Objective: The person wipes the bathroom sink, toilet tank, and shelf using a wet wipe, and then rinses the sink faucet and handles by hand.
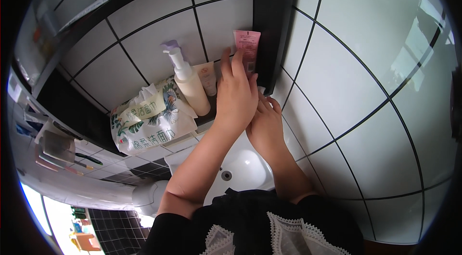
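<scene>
My left hand (pixel 236 98) is raised at the shelf with its fingers apart. Its fingertips and thumb are at the pink tube (pixel 248 43), which stands upright in the shelf's right corner. The tube's lower end is hidden behind that hand, and I cannot tell whether they touch. Just below and to the right, my right hand (pixel 268 127) has bent fingers, partly covered by the left hand. A small white piece shows at its fingertips; what it belongs to is unclear.
Left of my hands stand a cream pump bottle (pixel 192 92), a purple-topped pump (pixel 169 44), a beige packet (pixel 206 78) and a soft tissue pack (pixel 154 117). A dark shelf frame (pixel 273 28) surrounds them. Below is a white washbasin (pixel 245 166); a tiled wall (pixel 356 110) rises right.
</scene>
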Motion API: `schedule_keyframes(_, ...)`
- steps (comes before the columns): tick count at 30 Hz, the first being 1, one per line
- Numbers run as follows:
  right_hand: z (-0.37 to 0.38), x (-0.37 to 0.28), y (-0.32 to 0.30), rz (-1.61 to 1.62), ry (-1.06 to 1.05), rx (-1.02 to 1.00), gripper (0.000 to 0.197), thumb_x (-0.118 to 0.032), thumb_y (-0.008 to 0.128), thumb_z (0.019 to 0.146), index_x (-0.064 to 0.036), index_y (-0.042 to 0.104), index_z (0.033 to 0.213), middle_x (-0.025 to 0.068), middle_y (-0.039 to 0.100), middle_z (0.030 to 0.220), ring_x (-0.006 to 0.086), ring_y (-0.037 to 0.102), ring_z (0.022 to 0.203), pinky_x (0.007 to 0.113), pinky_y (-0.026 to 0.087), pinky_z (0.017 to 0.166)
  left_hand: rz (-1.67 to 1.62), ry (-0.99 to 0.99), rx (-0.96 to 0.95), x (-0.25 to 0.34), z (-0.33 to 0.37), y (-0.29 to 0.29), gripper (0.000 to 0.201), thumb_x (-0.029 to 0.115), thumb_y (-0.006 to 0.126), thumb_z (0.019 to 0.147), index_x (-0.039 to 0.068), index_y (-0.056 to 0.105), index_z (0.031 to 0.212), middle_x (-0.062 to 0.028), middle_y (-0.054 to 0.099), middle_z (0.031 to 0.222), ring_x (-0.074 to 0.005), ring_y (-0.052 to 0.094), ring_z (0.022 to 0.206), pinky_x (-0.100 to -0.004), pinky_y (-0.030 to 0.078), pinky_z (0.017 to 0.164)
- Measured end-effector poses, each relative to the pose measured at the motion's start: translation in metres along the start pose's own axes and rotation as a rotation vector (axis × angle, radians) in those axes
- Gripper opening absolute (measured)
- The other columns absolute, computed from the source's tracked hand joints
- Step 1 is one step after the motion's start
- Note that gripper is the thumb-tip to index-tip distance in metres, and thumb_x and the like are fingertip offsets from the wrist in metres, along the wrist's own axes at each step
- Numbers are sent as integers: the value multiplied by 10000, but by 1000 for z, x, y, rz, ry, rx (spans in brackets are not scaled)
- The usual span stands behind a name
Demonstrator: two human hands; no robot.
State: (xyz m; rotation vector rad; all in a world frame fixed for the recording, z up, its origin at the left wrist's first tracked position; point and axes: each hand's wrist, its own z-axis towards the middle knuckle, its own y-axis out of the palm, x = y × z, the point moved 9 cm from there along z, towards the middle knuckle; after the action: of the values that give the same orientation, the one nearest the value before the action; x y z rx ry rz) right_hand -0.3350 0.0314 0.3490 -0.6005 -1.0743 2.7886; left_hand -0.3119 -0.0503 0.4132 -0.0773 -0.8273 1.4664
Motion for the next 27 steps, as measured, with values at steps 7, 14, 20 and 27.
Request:
schedule_keyframes(7,3,3,-2,21,-66,-16,326,-47,695,778,-10,659,1100,129,649,1177,293,549,1231,468,395,988,-134,-116,24,-19,8,23,593,136,694,873,-51,361,1327,-283,572,1166,-478,607,954,-502,517,785)
schedule_keyframes(14,5,-5,-10,48,-94,-32,323,-31,671,790,-2,649,1111,138,643,1182,293,560,1211,432,407,973,-16,-90,15,-16,8,16,431,114,707,868,-24,426,1164,-233,554,1021,-436,610,827,-480,519,696)
schedule_keyframes(20,12,-4,1,69,-100,2,308,-67,631,839,-11,641,1142,146,612,1254,296,560,1211,422,400,1016,-252,96,195,20,-11,-48,345,154,733,879,2,455,1015,-175,558,914,-372,593,721,-428,479,592)
schedule_keyframes(27,42,-6,33,-9,-125,-18,326,-164,620,880,-16,643,1169,184,600,1274,309,561,1205,427,427,1008,-10,-136,15,-6,-44,-81,406,114,773,851,-15,507,1130,-125,693,889,-232,700,733,-312,543,670)
